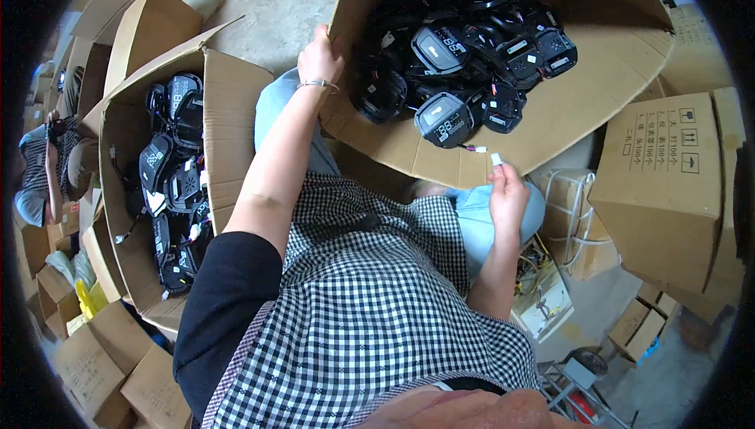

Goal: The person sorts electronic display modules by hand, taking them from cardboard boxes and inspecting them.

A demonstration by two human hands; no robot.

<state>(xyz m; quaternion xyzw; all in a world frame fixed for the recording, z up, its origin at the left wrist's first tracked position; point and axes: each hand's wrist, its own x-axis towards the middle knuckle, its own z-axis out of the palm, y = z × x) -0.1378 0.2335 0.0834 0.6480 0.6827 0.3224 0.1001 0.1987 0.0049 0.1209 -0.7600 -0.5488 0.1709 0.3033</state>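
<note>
My left hand (321, 58) is closed on the left edge of a large cardboard box (613, 75), which is tilted with its opening toward me. Inside it lies a heap of black dashboard display units (440, 50) with short wires and plugs. One display unit (444, 120) rests near the box's lower rim, and its white-ended plug (476, 149) sticks out toward my right hand. Between the thumb and fingers of my right hand (510, 197) is a small white piece (496, 159), perhaps a connector or a tag. That hand is just outside the rim, above my knee.
Left of my legs stands a second open cardboard box (228, 114) holding similar display units (157, 158). A closed printed carton (661, 177) is at the right, beside a strapped box (578, 217). Another person (49, 162) is at the far left among more cartons.
</note>
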